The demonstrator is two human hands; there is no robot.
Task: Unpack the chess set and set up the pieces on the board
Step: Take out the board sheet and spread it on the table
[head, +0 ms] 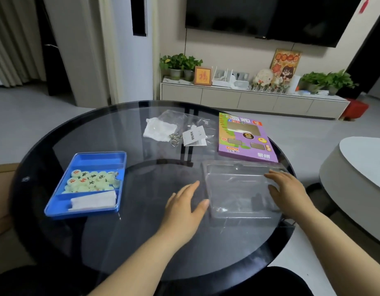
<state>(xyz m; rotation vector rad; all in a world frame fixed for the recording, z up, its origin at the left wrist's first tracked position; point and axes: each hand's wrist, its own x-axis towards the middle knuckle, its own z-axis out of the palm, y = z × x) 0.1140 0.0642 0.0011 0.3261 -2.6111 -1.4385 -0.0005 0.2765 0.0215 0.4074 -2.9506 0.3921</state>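
1. In the head view, we see the left hand (184, 208) lying released on the round dark glass table (142, 242). Its fingers are straight and close together, and the thumb tip touches the near left corner of a clear plastic cover (238, 189).
2. The right hand (289, 191) rests palm down on the right part of that cover. Its fingers are stretched out and slightly spread, curled round nothing.
3. The cover lies flat between the two hands. It is a thin, glossy, see-through rectangle with a raised rim and a small rounded tab on its far edge.
4. The chess pieces (90, 180) sit well to the left of both hands, touched by neither. They are pale, round, flat discs with red or black characters on top, heaped in the middle compartment of a blue plastic tray (99, 154).
5. The tray is rectangular with rounded corners. Its near compartment holds a folded white sheet (93, 201) that looks soft; we cannot tell whether it is paper or cloth.
6. On the far right of the table lies a flat purple cardboard box (246, 137), printed in green and yellow with window cut-outs.
7. Left of the box lie a crinkled clear bag (176, 118), a crumpled white paper (159, 129), some small metal rings (175, 138) and a printed paper slip (194, 136), all close together.
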